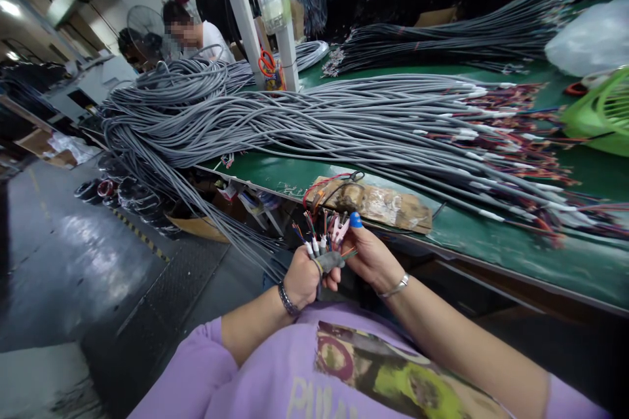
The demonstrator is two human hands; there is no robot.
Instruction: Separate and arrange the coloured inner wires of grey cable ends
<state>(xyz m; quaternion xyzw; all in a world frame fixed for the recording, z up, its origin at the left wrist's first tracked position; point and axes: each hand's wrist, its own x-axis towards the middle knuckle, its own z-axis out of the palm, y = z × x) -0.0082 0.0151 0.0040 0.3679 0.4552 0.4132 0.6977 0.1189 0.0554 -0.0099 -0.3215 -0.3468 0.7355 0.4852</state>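
The left hand (302,277) is closed around several cable ends (316,246), which poke up above the fist, white sleeves and coloured wires showing, in front of the person's body, beside a green bench (268,170). The right hand (374,262), its thumb capped in blue, curls beside them near a pink piece (340,229); its grip is unclear. Behind, grey cables (295,119) spread across the bench beyond a board (393,207).

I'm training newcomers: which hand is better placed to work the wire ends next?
Probably the right hand: its blue-capped thumb is beside the wire ends, while the left hand grips the cables.
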